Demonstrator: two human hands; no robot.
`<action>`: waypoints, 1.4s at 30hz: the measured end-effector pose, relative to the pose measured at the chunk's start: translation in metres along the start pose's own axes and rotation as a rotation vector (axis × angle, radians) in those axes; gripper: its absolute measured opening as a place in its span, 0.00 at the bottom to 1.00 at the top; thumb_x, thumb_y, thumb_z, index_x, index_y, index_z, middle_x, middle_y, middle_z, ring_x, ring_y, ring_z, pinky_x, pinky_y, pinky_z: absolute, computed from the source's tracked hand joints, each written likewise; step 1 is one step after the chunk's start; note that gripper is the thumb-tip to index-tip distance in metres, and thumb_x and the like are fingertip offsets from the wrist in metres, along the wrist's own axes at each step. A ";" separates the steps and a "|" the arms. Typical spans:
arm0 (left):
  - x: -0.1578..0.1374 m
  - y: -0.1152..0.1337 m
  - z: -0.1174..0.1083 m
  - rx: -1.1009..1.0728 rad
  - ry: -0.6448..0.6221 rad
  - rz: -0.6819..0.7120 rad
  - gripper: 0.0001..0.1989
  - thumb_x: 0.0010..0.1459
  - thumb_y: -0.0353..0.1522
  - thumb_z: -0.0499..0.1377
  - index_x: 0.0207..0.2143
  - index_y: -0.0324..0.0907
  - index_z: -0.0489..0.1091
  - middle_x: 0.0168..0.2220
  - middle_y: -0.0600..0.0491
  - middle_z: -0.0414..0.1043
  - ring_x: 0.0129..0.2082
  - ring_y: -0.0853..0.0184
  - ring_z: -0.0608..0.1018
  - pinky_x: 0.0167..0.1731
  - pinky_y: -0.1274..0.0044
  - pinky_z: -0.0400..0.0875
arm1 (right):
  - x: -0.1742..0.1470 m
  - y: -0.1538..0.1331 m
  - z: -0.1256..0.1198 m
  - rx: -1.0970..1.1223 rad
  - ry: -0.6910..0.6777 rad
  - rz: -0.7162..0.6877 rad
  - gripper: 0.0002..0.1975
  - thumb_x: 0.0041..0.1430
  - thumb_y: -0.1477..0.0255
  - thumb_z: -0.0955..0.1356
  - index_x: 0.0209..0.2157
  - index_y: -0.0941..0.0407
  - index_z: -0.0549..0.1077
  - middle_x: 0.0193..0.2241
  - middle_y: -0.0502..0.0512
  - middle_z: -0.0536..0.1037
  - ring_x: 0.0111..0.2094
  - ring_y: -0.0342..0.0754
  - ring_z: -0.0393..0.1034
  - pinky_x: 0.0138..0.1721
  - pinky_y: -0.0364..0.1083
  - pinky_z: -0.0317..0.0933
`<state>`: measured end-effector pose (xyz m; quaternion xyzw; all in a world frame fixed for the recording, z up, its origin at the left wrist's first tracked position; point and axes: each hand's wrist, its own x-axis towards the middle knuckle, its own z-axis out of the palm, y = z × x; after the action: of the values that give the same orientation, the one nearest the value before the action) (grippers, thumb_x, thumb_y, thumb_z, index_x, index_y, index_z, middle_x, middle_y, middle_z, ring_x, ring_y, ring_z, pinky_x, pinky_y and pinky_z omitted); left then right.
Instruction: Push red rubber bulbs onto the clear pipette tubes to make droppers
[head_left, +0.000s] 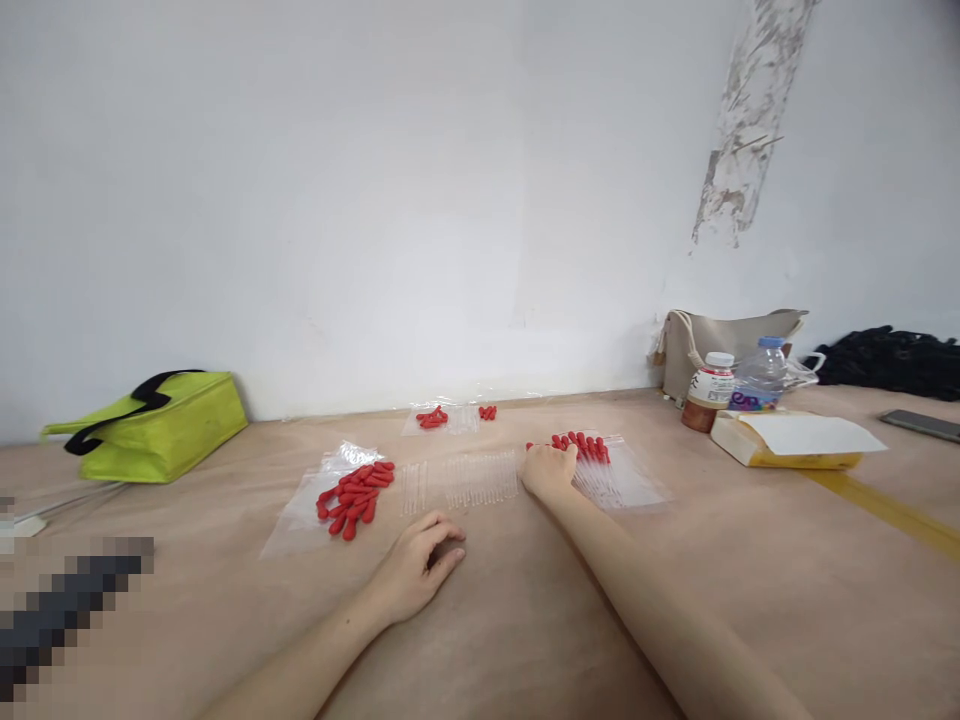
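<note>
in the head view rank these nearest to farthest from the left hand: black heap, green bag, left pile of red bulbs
From the left hand:
1. Left pile of red bulbs, just beyond it and to its left.
2. Green bag, farther off to the left, by the wall.
3. Black heap, at the far right.

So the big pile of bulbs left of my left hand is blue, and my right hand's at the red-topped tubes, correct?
Not quite: in the head view, the big pile of bulbs left of your left hand is red, not blue. Your right hand is at the red-topped tubes.
</note>
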<state>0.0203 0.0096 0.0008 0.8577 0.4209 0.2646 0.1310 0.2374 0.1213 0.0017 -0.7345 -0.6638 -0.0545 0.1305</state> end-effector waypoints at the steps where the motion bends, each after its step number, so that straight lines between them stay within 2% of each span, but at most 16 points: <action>1: 0.000 0.000 0.000 0.002 0.004 -0.002 0.09 0.56 0.34 0.50 0.36 0.43 0.67 0.34 0.52 0.66 0.31 0.68 0.69 0.33 0.76 0.64 | 0.001 0.001 0.000 -0.009 -0.005 -0.004 0.11 0.50 0.79 0.60 0.27 0.60 0.73 0.27 0.62 0.75 0.29 0.50 0.68 0.39 0.53 0.43; 8: 0.001 0.001 -0.002 0.053 0.044 -0.040 0.09 0.56 0.36 0.50 0.35 0.43 0.67 0.33 0.53 0.66 0.28 0.69 0.69 0.30 0.78 0.64 | -0.009 0.007 -0.004 -0.024 0.053 -0.032 0.14 0.55 0.78 0.57 0.27 0.62 0.73 0.27 0.63 0.75 0.29 0.51 0.68 0.40 0.52 0.42; 11: 0.006 -0.014 -0.016 0.233 0.213 -0.106 0.10 0.56 0.36 0.50 0.29 0.43 0.68 0.30 0.53 0.67 0.31 0.66 0.70 0.33 0.75 0.63 | -0.027 0.014 -0.008 -0.016 0.125 -0.054 0.15 0.58 0.74 0.55 0.32 0.63 0.70 0.28 0.65 0.74 0.31 0.52 0.67 0.39 0.52 0.42; 13: 0.010 -0.030 -0.033 0.426 0.359 -0.168 0.10 0.54 0.36 0.51 0.25 0.43 0.67 0.29 0.52 0.67 0.34 0.62 0.69 0.37 0.72 0.62 | -0.042 0.023 -0.010 -0.001 0.207 -0.142 0.16 0.59 0.71 0.54 0.33 0.62 0.69 0.29 0.63 0.74 0.32 0.52 0.66 0.38 0.51 0.43; 17: 0.013 -0.064 -0.065 0.684 0.490 -0.394 0.09 0.50 0.38 0.55 0.30 0.44 0.69 0.35 0.49 0.69 0.39 0.55 0.68 0.38 0.66 0.59 | -0.070 0.047 -0.009 0.089 0.303 -0.352 0.15 0.60 0.70 0.53 0.31 0.59 0.66 0.27 0.57 0.74 0.30 0.49 0.66 0.39 0.49 0.43; 20: 0.013 -0.083 -0.073 0.712 0.494 -0.488 0.13 0.51 0.41 0.54 0.33 0.42 0.71 0.38 0.45 0.68 0.40 0.51 0.67 0.38 0.61 0.58 | -0.079 0.057 -0.007 0.187 0.314 -0.443 0.14 0.61 0.71 0.53 0.33 0.58 0.67 0.29 0.55 0.74 0.31 0.46 0.66 0.39 0.47 0.44; 23: 0.015 -0.093 -0.069 0.682 0.501 -0.502 0.13 0.50 0.41 0.55 0.29 0.42 0.71 0.36 0.44 0.69 0.39 0.51 0.68 0.38 0.59 0.58 | -0.080 0.056 -0.004 0.231 0.350 -0.482 0.13 0.61 0.72 0.54 0.38 0.56 0.68 0.30 0.55 0.75 0.32 0.45 0.66 0.38 0.45 0.44; 26: 0.017 -0.096 -0.066 0.651 0.539 -0.494 0.09 0.49 0.37 0.57 0.25 0.41 0.70 0.33 0.44 0.70 0.38 0.51 0.69 0.38 0.58 0.58 | -0.077 0.053 -0.001 0.239 0.401 -0.524 0.13 0.60 0.73 0.55 0.41 0.54 0.67 0.30 0.55 0.75 0.32 0.45 0.66 0.36 0.45 0.45; 30: 0.019 -0.086 -0.072 0.603 0.575 -0.453 0.09 0.52 0.35 0.54 0.28 0.39 0.70 0.33 0.44 0.70 0.41 0.49 0.68 0.40 0.57 0.58 | -0.074 0.054 0.002 0.246 0.435 -0.518 0.12 0.60 0.73 0.55 0.37 0.54 0.68 0.29 0.54 0.75 0.30 0.45 0.66 0.35 0.45 0.45; 33: 0.022 -0.064 -0.068 0.503 0.535 -0.355 0.10 0.55 0.36 0.51 0.34 0.41 0.68 0.34 0.49 0.71 0.39 0.58 0.71 0.39 0.68 0.64 | -0.075 0.056 0.002 0.278 0.450 -0.514 0.11 0.60 0.74 0.55 0.34 0.56 0.67 0.29 0.54 0.75 0.29 0.45 0.66 0.35 0.46 0.46; 35: 0.023 -0.044 -0.055 0.386 0.470 -0.288 0.11 0.57 0.36 0.48 0.36 0.42 0.66 0.31 0.53 0.71 0.31 0.66 0.73 0.32 0.76 0.68 | -0.075 0.056 0.000 0.310 0.451 -0.523 0.10 0.60 0.74 0.55 0.33 0.57 0.66 0.30 0.54 0.74 0.28 0.45 0.65 0.35 0.46 0.46; 36: 0.023 -0.034 -0.045 0.204 0.408 -0.232 0.11 0.57 0.36 0.49 0.36 0.42 0.66 0.31 0.53 0.71 0.30 0.68 0.73 0.29 0.77 0.68 | -0.076 0.056 0.000 0.323 0.446 -0.532 0.10 0.60 0.75 0.55 0.33 0.57 0.65 0.30 0.54 0.74 0.28 0.44 0.65 0.35 0.46 0.46; 38: 0.020 -0.015 -0.023 -0.025 0.296 -0.142 0.09 0.56 0.35 0.50 0.35 0.41 0.66 0.31 0.53 0.71 0.30 0.68 0.73 0.30 0.78 0.68 | -0.076 0.056 -0.001 0.341 0.432 -0.550 0.10 0.60 0.75 0.55 0.32 0.57 0.65 0.30 0.54 0.74 0.29 0.45 0.65 0.34 0.45 0.46; 40: 0.015 -0.002 -0.003 -0.116 0.186 -0.107 0.07 0.55 0.33 0.50 0.33 0.41 0.67 0.30 0.54 0.71 0.30 0.69 0.72 0.30 0.78 0.67 | -0.077 0.057 -0.001 0.347 0.415 -0.573 0.09 0.60 0.75 0.55 0.31 0.57 0.64 0.30 0.54 0.73 0.29 0.44 0.65 0.35 0.46 0.46; 42: 0.010 0.005 0.009 -0.114 0.117 -0.106 0.07 0.54 0.31 0.50 0.33 0.41 0.67 0.28 0.55 0.70 0.27 0.69 0.72 0.27 0.79 0.66 | -0.077 0.057 -0.001 0.348 0.407 -0.594 0.09 0.60 0.75 0.55 0.31 0.57 0.64 0.29 0.53 0.73 0.29 0.44 0.64 0.36 0.46 0.46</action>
<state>0.0336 0.0145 -0.0012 0.8085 0.4569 0.3303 0.1686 0.2852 0.0424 -0.0235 -0.4516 -0.8072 -0.1212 0.3602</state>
